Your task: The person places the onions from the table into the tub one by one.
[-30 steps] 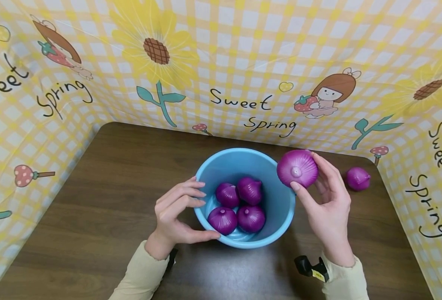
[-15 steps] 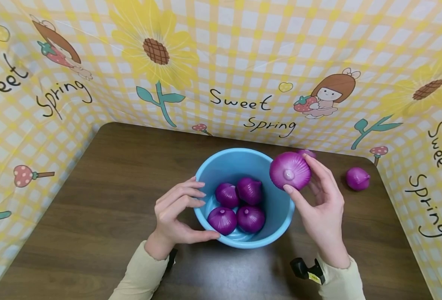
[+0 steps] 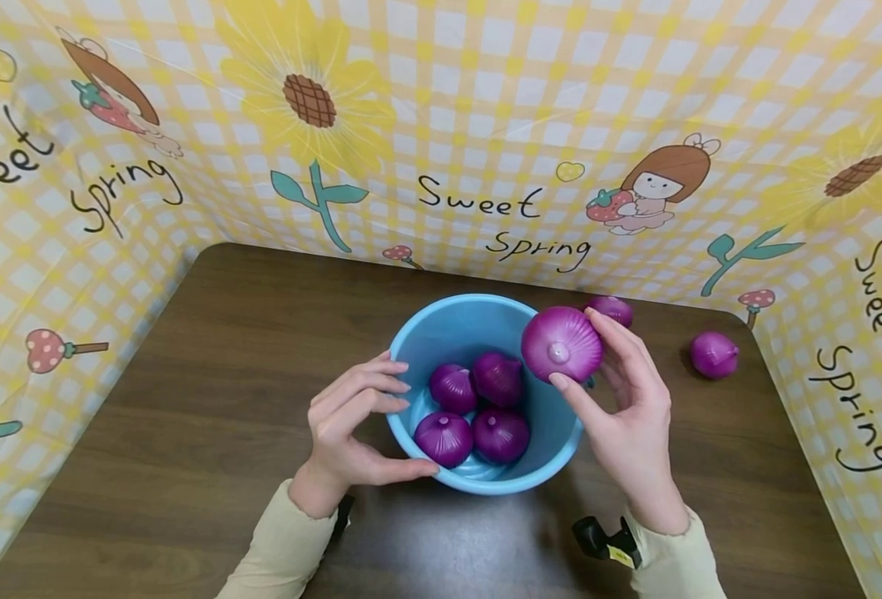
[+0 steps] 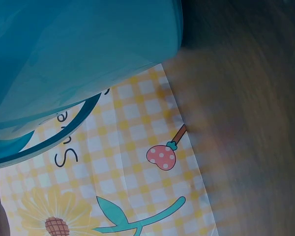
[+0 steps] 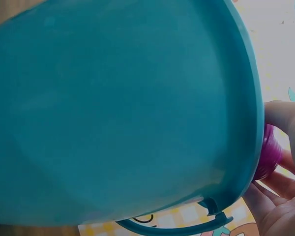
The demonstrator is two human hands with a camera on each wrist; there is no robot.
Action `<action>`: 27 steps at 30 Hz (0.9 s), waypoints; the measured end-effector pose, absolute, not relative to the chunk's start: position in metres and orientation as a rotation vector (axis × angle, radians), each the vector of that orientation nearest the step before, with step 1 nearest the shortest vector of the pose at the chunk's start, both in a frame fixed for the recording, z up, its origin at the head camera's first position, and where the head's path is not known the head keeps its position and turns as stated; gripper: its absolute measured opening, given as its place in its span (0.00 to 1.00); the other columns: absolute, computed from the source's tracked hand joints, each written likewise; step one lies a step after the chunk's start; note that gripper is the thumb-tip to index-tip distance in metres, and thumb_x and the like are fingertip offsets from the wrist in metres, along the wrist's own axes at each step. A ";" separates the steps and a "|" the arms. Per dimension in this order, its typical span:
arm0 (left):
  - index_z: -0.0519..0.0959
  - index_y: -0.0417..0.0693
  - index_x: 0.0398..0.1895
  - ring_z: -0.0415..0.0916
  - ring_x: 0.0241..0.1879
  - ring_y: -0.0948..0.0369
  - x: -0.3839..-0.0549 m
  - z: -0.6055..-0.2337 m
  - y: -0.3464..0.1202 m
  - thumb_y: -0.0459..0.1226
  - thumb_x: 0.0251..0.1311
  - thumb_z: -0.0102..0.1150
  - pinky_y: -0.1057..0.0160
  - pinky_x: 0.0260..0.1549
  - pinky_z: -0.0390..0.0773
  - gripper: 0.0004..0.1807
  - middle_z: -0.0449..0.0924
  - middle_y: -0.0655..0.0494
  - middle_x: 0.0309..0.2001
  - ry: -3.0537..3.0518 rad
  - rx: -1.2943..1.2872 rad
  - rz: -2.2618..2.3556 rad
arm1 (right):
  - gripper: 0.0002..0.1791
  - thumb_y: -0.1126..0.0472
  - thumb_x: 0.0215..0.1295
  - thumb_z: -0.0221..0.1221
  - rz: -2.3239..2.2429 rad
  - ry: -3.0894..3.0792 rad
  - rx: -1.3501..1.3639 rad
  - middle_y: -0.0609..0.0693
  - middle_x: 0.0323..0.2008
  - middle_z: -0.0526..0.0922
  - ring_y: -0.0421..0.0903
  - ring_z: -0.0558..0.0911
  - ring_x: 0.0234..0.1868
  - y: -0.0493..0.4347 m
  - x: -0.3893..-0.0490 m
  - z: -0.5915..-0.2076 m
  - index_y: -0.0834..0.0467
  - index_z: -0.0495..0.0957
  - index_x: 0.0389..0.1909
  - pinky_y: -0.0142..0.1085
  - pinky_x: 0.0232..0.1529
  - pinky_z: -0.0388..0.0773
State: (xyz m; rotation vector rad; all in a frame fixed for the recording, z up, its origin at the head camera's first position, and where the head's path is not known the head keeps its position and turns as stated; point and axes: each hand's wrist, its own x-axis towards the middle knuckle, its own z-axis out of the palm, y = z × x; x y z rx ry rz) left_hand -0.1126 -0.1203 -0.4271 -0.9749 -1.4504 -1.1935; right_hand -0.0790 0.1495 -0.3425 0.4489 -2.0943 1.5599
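A blue plastic bucket [image 3: 484,482] stands upright on the table with several purple onions [image 3: 452,388] at its bottom. My left hand [image 3: 351,424] holds the bucket's left rim, fingertips hooked over the edge and thumb along the front. Above the right side of the opening, my right hand [image 3: 636,408] pinches another purple onion [image 3: 561,343] between thumb and fingers. From the right wrist side, that held onion [image 5: 269,155] shows partly behind the bucket wall [image 5: 128,108]. The left wrist view is filled mostly by the bucket's outer wall [image 4: 88,54] and its hanging handle [image 4: 64,135].
Behind the held onion, a purple onion [image 3: 611,310] lies near the table's back edge. One more onion [image 3: 714,355] sits at the right edge of the brown wooden table [image 3: 186,416]. A yellow checked cloth [image 3: 486,125] surrounds the table at the back and sides.
My right hand has carried the held onion leftward, from beside the rim to over the opening. An onion behind it has come into sight. The left hand stays on the rim.
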 end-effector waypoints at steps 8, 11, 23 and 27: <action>0.79 0.35 0.21 0.84 0.34 0.44 -0.113 -0.427 -0.120 0.60 0.43 0.80 0.43 0.51 0.82 0.34 0.82 0.40 0.28 -1.440 -0.971 -1.193 | 0.41 0.86 0.48 0.68 1.575 -2.097 0.512 0.65 0.63 0.74 0.52 0.78 0.60 0.144 -0.080 -0.344 0.69 0.72 0.67 0.37 0.61 0.77; 0.79 0.35 0.21 0.84 0.35 0.44 -0.113 -0.427 -0.119 0.60 0.42 0.80 0.43 0.51 0.82 0.35 0.82 0.40 0.28 -1.441 -0.971 -1.195 | 0.41 0.87 0.46 0.68 1.583 -2.085 0.537 0.65 0.62 0.74 0.53 0.78 0.59 0.142 -0.080 -0.345 0.70 0.72 0.66 0.37 0.60 0.78; 0.79 0.35 0.22 0.84 0.35 0.44 -0.112 -0.428 -0.120 0.59 0.42 0.80 0.43 0.51 0.82 0.34 0.83 0.40 0.29 -1.448 -0.977 -1.195 | 0.41 0.87 0.44 0.69 1.606 -2.084 0.600 0.64 0.63 0.75 0.56 0.74 0.63 0.131 -0.077 -0.347 0.71 0.73 0.65 0.38 0.60 0.78; 0.79 0.35 0.22 0.84 0.34 0.44 -0.112 -0.428 -0.120 0.59 0.42 0.81 0.43 0.51 0.82 0.34 0.83 0.40 0.29 -1.445 -0.979 -1.195 | 0.41 0.87 0.43 0.70 1.598 -2.099 0.603 0.63 0.63 0.75 0.55 0.75 0.63 0.130 -0.075 -0.346 0.71 0.74 0.64 0.38 0.60 0.78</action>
